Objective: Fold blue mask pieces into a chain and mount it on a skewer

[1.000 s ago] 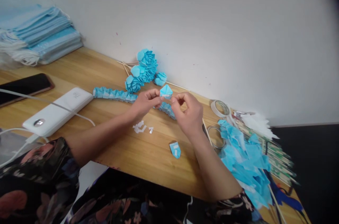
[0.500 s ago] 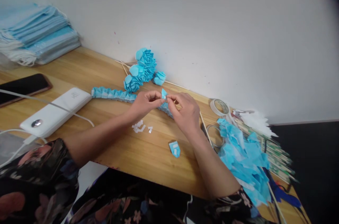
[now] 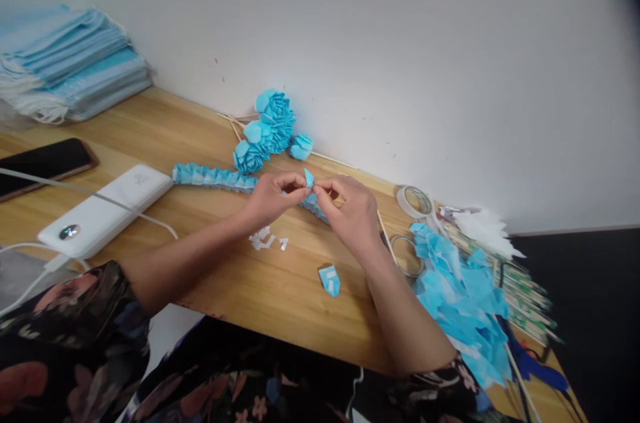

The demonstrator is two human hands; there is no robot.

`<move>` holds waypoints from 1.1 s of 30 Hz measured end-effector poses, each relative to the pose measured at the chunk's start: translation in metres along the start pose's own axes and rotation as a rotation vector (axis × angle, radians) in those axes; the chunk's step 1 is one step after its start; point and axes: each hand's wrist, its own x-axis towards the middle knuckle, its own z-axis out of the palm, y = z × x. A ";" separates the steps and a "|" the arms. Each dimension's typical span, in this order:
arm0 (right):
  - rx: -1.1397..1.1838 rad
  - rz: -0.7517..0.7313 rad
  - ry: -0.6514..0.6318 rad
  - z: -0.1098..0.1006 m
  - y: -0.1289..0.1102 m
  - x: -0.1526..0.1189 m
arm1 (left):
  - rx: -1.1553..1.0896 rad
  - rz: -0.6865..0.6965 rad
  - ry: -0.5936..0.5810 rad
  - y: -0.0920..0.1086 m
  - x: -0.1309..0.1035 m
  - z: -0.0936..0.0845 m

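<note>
Between my fingertips is a small blue petal piece (image 3: 309, 178), pinched from both sides. My left hand (image 3: 275, 196) grips its left side with thumb and forefinger, and my right hand (image 3: 349, 210) grips its right side. Behind and below my hands runs a row of folded blue pieces (image 3: 215, 178), partly hidden by them. One loose blue petal (image 3: 329, 280) with white strips on it lies nearer the table's front edge. Left of it are several small white scraps (image 3: 261, 238).
Blue flowers on sticks (image 3: 270, 126) lie by the wall. A power bank (image 3: 107, 210), a phone (image 3: 45, 166) and a stack of masks (image 3: 75, 63) are at left. At right are a tape roll (image 3: 414, 202), crumpled blue material (image 3: 460, 303) and blue-handled scissors (image 3: 543, 373).
The blue petal piece has turned slightly between my fingertips, its white patch now less visible. Both hands stay almost in place.
</note>
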 end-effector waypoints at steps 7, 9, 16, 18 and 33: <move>0.062 0.043 -0.043 -0.004 -0.001 0.002 | -0.020 0.000 -0.010 -0.001 0.001 0.001; 0.059 0.046 -0.043 -0.004 -0.001 0.002 | -0.027 0.005 -0.016 0.000 0.002 0.001; 0.157 0.081 0.078 -0.009 0.001 0.004 | -0.072 -0.058 -0.010 0.007 0.002 -0.002; 0.229 0.148 0.172 -0.011 0.006 0.006 | -0.098 -0.082 0.002 0.009 0.002 -0.002; 0.702 0.284 -0.127 0.006 0.017 0.009 | -0.168 -0.134 -0.112 0.004 0.002 0.001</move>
